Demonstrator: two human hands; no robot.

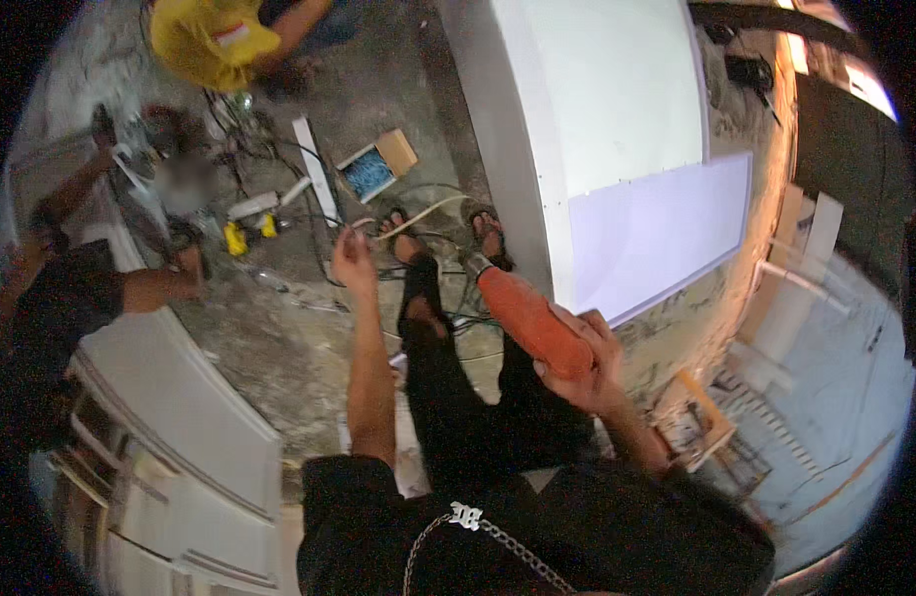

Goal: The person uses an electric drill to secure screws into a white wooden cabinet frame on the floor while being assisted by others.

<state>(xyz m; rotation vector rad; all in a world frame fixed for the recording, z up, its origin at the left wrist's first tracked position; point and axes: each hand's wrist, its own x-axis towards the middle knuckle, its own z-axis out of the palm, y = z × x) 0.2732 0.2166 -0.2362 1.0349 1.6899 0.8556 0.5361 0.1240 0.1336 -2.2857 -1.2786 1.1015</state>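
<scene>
My right hand (589,366) is wrapped round the handle end of an orange power drill (528,316). The drill slants up and left, its metal chuck (473,262) pointing over the floor by my feet. My left hand (355,262) is raised to the left of the drill with thumb and fingertips pinched; whatever they hold is too small to make out. Close beyond its fingertips, a pale cable (430,212) curves past my feet. An open cardboard box (398,154) full of small blue pieces lies farther off on the floor.
A long white box-like structure (557,233) stands at the right. Near the floor box lie a white strip (317,174), dark cables and yellow tools (236,238). A person in yellow (212,45) crouches at far left; another in dark clothes (66,303) is nearer. White panels (195,382) lean at left.
</scene>
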